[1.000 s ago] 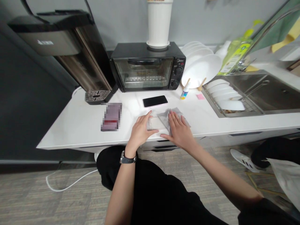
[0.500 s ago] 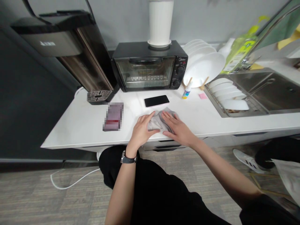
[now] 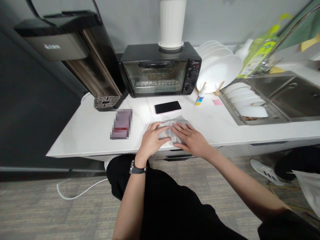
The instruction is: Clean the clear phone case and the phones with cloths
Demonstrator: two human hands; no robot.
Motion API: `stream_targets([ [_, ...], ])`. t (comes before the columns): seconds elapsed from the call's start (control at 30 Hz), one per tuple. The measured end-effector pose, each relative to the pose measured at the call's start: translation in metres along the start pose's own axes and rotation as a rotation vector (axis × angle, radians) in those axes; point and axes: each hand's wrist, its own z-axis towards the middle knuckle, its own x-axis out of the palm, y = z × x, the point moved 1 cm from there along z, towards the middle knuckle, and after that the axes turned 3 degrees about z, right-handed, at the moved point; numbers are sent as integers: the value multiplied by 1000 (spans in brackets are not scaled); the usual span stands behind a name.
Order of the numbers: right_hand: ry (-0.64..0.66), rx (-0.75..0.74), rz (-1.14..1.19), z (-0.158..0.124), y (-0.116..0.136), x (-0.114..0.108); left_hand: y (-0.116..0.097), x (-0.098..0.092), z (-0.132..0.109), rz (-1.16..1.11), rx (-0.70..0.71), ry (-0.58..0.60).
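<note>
A grey cloth (image 3: 173,134) lies crumpled near the front edge of a white counter (image 3: 82,133), under the person's two hands. Taking the cloth as the middle of the clock, the left hand (image 3: 152,137) comes in at 9 o'clock, thumb and fingers spread in a wide curve about the cloth's edge, the tips at it; whether they press on it I cannot tell. The right hand (image 3: 190,138) comes in at 3 o'clock, laid flat on the cloth with fingers stretched forward and thumb apart, not clenched. A watch (image 3: 138,167) sits on the left wrist.

A dark-screened phone (image 3: 168,107) lies near the cloth between 11 and 12 o'clock. A blurred-out purple item (image 3: 121,124) lies at 9 o'clock, apart from the left hand. A small bottle (image 3: 200,97) stands at 1 o'clock, with a pink note (image 3: 217,102) at 2. Farther off, a toaster oven (image 3: 155,75) stands near 12 o'clock, a white pot (image 3: 172,25) on top of it, and upright plates (image 3: 221,75) stand at 1 o'clock.
</note>
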Motion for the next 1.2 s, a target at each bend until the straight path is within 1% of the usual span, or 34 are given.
stream_targets([
  [0.17,1,87,-46,-22,-9,-13,-2,0,0,-24,19,-6],
  [0.23,-7,104,-67,-27,-10,-13,-3,-1,1,-25,25,-3],
  [0.3,-19,101,-74,-26,-4,-9,-4,-3,1,-23,34,2],
  [0.4,-31,42,-40,-12,11,3,-6,-4,2,-14,42,10],
  [0.53,-10,-74,65,18,31,19,-5,-4,2,-9,33,22],
  [0.6,12,-111,100,28,35,21,-4,-3,2,-16,39,27],
  [0.67,21,-119,106,28,34,20,-3,-3,2,-11,36,27],
  [0.8,4,-60,52,7,18,10,-4,-2,2,13,4,22],
  [0.9,-59,83,-27,-13,0,1,-4,-1,2,3,-18,16],
  [1.0,-123,225,-81,-17,-8,1,-4,0,2,-26,-22,4],
  [1.03,-133,244,-83,-14,-6,4,-3,0,2,-34,-23,0],
  [1.1,-136,235,-63,-3,6,13,-3,1,3,-48,-27,-5],
  [1.2,-118,152,0,18,30,27,-2,0,3,-52,-23,5],
])
